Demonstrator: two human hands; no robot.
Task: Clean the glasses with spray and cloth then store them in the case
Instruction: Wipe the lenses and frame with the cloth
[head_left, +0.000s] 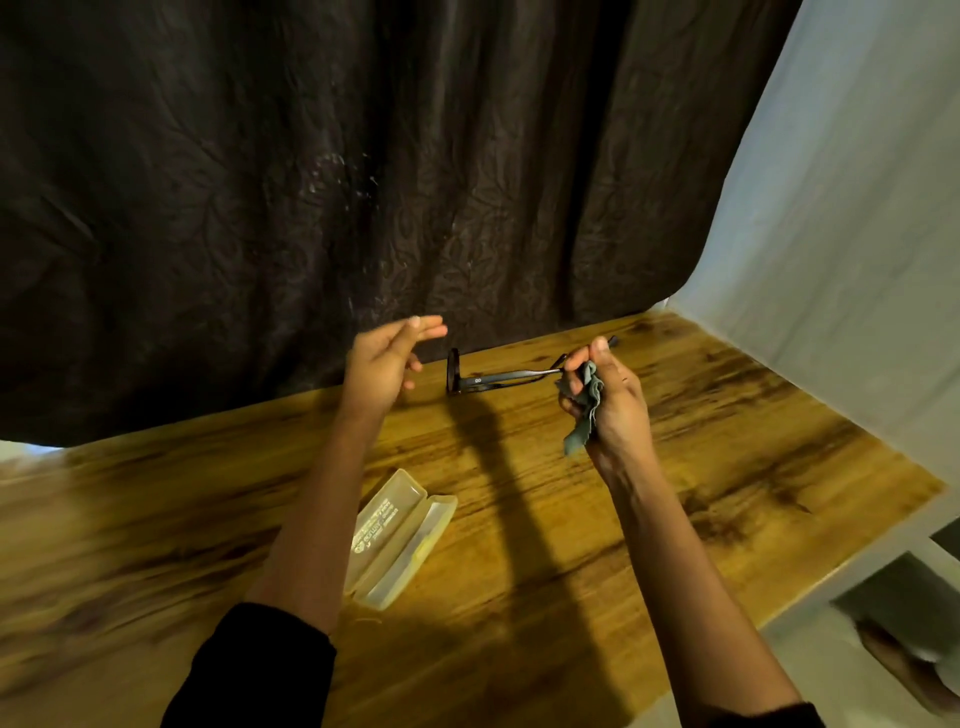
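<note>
While the right hand (608, 400) pinches the black-framed glasses (498, 376) and grey cloth (584, 410) for wiping, the left hand (382, 364) hovers released; the clear plastic case (397, 538) waits open mid-desk.

Black sleeves (260, 670) pushed up, forearms & hands (371, 371) bare.

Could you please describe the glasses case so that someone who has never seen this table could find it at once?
Look at the wooden table and find its near middle, just right of the person's left forearm. There lies the case, hinged open and empty. It is the only pale yellow, see-through plastic thing there; the dark glasses and grey cloth are up in the right hand.
</note>
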